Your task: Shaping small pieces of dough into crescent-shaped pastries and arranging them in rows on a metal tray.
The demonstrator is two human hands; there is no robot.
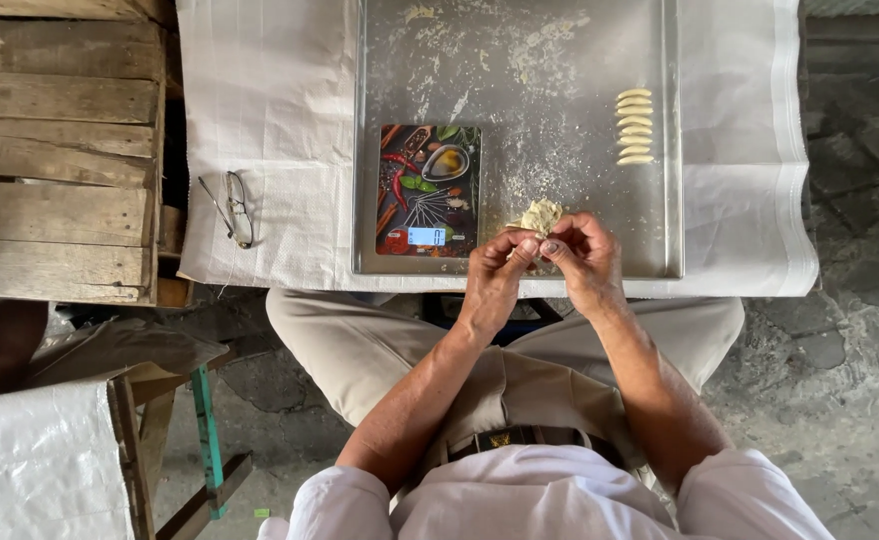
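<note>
1. Both hands meet at the near edge of the metal tray (520, 120).
2. Left hand (495, 275) and right hand (582, 255) curl nearly closed, fingertips pinching a dough lump (540, 215).
3. Shaped dough pieces (636, 125) lie in a row; a kitchen scale (428, 190) sits to the left of the hands.

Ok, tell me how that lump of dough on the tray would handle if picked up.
The dough lump looks ragged and crumbly, so it would probably sag and shed bits. The flour dusting the metal tray suggests it is somewhat sticky. Both hands, left hand and right hand, pinch a bit easily, so it likely tears softly.
</note>
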